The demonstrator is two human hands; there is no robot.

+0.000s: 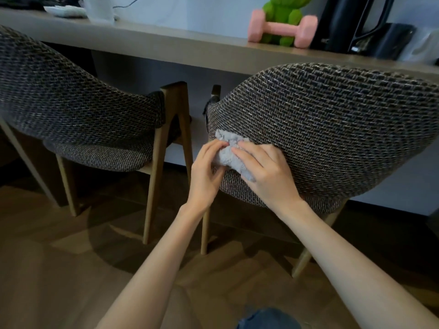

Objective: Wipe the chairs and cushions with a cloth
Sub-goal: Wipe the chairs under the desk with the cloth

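Both forearms reach forward. The left hand (pixel 206 173) pinches the grey cloth (pixel 231 154) with curled fingers; the right hand (pixel 266 172) presses it flat-fingered against the right chair (pixel 332 129) backrest's left edge.

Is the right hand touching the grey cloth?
Touching. The head view shows the right hand lying over the grey cloth, its fingers pressing it against the near chair's back.
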